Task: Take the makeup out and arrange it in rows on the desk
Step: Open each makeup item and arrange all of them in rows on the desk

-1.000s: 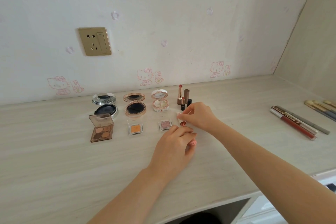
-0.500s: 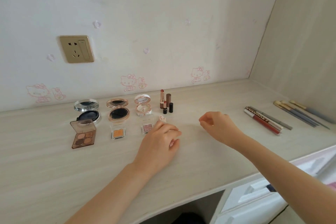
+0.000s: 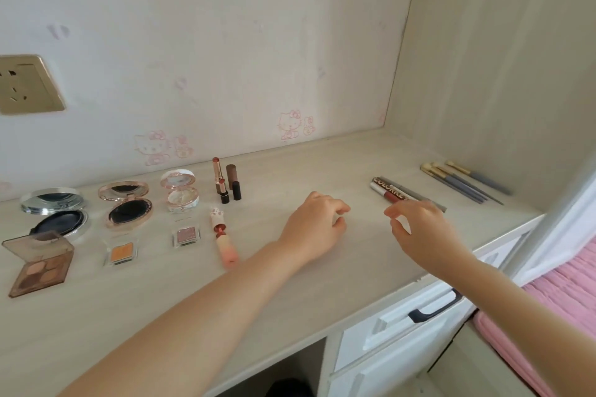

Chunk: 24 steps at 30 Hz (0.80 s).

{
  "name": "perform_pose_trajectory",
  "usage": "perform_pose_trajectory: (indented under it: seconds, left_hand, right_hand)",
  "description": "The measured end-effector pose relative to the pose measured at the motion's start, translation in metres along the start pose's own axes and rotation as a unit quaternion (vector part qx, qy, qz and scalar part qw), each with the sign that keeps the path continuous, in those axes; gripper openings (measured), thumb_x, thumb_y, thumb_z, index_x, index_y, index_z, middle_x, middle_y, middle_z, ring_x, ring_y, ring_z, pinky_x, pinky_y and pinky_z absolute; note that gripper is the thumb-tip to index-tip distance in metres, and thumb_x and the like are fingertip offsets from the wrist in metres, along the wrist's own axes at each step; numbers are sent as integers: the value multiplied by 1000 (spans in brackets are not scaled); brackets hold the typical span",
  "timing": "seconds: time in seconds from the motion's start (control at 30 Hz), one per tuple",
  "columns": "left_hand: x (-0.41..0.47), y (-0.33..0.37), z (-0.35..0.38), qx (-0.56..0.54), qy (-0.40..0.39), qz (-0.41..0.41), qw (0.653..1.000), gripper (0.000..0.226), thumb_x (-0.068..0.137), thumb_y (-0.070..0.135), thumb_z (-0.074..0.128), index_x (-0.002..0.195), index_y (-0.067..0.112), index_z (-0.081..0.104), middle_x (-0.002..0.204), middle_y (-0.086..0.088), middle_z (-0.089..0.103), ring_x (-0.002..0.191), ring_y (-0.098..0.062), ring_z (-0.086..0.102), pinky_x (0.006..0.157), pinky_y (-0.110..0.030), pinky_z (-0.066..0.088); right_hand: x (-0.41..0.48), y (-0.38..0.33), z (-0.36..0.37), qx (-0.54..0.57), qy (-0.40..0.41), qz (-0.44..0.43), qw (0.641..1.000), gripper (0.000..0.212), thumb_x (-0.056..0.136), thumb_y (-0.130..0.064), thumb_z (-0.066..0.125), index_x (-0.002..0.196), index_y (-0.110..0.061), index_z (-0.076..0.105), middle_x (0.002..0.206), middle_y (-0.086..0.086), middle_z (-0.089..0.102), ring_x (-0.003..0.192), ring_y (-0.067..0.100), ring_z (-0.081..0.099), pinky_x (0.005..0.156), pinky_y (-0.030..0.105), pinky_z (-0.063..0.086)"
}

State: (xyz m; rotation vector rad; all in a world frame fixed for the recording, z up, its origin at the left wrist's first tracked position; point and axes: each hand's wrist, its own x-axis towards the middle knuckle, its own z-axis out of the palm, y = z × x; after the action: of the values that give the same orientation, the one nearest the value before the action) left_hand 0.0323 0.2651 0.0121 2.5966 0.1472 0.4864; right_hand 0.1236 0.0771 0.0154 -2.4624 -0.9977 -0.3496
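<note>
Two rows: compacts [image 3: 127, 203] and upright lipsticks [image 3: 222, 182] at the back. Eyeshadow palette [image 3: 38, 263], single eyeshadows [image 3: 122, 251] and a lying pink lipstick [image 3: 224, 243] in front. All on the table [image 3: 322, 284].
Left hand [image 3: 314, 226]: grip loosely curled, empty, low over the table right of the rows.
Right hand [image 3: 419, 230]: grip spread, pinching nothing, fingertips just short of the lip gloss tubes [image 3: 392, 192].
Step (my read): you're going for a tube. Pinch one mid-barrel and lift. They lie touching, so dragging would roll its neighbour.
Placement: lay it parallel to the pink lipstick.
Obstacles: upright lipsticks tip easily, so keep your wrist clear.
Around: brushes [image 3: 464, 182] near the right wall, drawer handle [image 3: 432, 311] below the table edge.
</note>
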Motion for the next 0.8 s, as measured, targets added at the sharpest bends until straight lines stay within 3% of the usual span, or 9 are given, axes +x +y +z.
perform_pose_trajectory:
  seconds: [0.2,0.47,0.8]
  left_hand:
    - [50,12,32,-13,-24,-10,1000,35,90,11,48,123,13,62,119,-4,64,115,-24,47,97,-30,39]
    - [88,14,55,-31,-11,-26,999,39,89,12,50,127,13,58,125,-10,58,120,-28,43,102,-37,37]
    - [112,8,63,-28,-18,-35,999,41,94,18,48,134,10,49,136,-9,51,131,-27,36,107,-36,33]
  right_hand:
    - [1,37,-3,-24,39,6,999,20,89,-10,55,104,-15,67,103,0,67,95,20,52,74,31,46]
    - [12,52,-6,-51,43,14,998,18,91,-14,55,105,-14,67,102,2,65,97,23,52,72,42,52]
    - [32,70,-1,-91,6,49,995,24,97,-27,47,113,-19,62,113,0,59,106,22,45,82,34,45]
